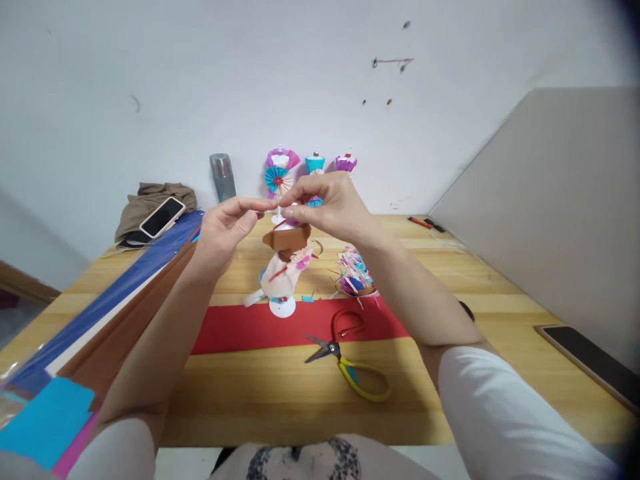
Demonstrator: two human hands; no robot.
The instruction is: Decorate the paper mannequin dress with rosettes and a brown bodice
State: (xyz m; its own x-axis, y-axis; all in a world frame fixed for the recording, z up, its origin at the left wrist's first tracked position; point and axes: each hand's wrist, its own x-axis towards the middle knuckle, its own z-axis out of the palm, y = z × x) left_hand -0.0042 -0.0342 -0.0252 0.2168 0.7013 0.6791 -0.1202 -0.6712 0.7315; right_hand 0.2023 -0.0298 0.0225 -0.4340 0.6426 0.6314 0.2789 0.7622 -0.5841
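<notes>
Above a small paper-dressed stand, my left hand (227, 230) and my right hand (327, 203) meet at their fingertips. Each hand is pinched, and whatever lies between the fingers is too small to make out. Just below them stands the figure (281, 277), with a brown paper band (287, 239) at the top, a pale pink pleated skirt and a white round base. A pink paper rosette (303, 259) is on its right side. The base is by the edge of a red paper strip (225, 327). Open scissors (333, 348) with red and yellow handles lie in front.
Several dressed paper figures (278, 175) stand along the wall. A flask (223, 177), a phone (163, 217) on brown cloth and coloured sheets (50, 417) are at left. Paper scraps (357, 270), a red marker (420, 222) and another phone (593, 360) are at right.
</notes>
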